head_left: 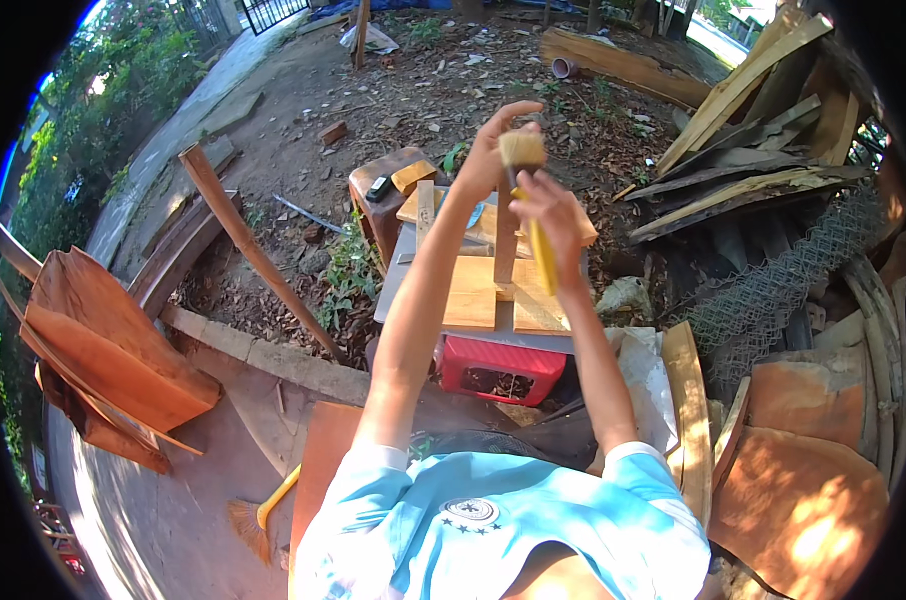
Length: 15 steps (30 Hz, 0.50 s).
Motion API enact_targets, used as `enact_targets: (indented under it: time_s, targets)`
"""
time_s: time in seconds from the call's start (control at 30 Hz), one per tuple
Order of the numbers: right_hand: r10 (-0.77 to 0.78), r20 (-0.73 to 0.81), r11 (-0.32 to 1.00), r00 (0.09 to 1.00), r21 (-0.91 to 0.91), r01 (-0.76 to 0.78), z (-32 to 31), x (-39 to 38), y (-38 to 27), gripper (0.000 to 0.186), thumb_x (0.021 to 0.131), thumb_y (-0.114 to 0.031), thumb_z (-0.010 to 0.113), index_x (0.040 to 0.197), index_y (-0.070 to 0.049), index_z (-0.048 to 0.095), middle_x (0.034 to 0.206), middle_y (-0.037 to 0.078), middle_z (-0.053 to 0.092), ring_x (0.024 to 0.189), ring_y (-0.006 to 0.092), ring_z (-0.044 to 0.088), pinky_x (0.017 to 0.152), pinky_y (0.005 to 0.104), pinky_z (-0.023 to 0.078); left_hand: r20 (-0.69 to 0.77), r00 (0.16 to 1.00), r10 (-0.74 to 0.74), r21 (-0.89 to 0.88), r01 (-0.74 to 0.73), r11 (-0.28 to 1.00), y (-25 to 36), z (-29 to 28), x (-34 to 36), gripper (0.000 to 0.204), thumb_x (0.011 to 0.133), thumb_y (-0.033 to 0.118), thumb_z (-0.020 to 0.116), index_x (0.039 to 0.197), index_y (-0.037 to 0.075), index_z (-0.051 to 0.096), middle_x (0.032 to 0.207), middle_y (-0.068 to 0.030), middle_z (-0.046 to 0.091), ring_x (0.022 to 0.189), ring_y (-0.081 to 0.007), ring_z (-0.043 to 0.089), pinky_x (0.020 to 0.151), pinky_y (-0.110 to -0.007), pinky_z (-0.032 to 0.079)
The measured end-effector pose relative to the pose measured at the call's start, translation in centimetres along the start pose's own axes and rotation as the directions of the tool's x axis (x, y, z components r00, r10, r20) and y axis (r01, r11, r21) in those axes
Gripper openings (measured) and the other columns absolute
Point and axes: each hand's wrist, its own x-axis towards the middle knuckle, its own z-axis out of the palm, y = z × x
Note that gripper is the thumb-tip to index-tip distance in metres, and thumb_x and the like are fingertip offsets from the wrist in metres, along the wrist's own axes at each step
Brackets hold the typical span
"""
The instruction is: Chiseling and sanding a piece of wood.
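While the right hand (555,212) grips a yellow-handled brush (544,258) over a grey table (513,342), the left hand (486,160) curves beside its bristles (522,150), its hold impossible to tell; open dirt (428,105) lies beyond the table's far edge.

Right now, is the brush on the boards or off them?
Off: the right hand holds the brush beside the left hand, the handle in front of the boards.

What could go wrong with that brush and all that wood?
The brush might slip from the right hand and drop onto the boards below. The bare left hand could perhaps get a splinter, with so much wood close by. And the small black object on the brown stand might get bumped off.
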Motion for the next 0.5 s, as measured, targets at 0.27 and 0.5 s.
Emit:
enact_targets:
  time_s: [0.27, 0.5]
  targets:
    - [0.191, 0.323, 0.979, 0.927, 0.01, -0.206, 4.6, -11.0, 3.6, 0.018, 0.079, -0.005, 0.05, 0.092, -0.006, 0.062, 0.123, 0.008, 0.052, 0.118, 0.0275, 0.044, 0.096, 0.0346, 0.038, -0.087, 0.992, -0.088, -0.203, 0.069, 0.977, -1.0, -1.4, 0.0, 0.048, 0.09, 0.044, 0.032, 0.064, 0.005, 0.041, 0.055, -0.0074, 0.045, 0.057, -0.0203, 0.048, 0.059, -0.031, 0.041]
    - [-0.176, -0.293, 0.972, 0.94, -0.2, 0.12, -2.1, 5.3, -2.3, 0.023, 0.069, 0.003, 0.064, 0.09, -0.006, 0.063, 0.114, 0.012, 0.058, 0.11, 0.0271, 0.051, 0.091, 0.0354, 0.043, -0.029, 0.956, -0.292, -0.222, 0.278, 0.934, 0.2, 0.6, 0.5, 0.028, 0.085, 0.033, 0.035, 0.084, 0.009, 0.051, 0.072, -0.0047, 0.053, 0.067, -0.0132, 0.052, 0.064, -0.028, 0.043]
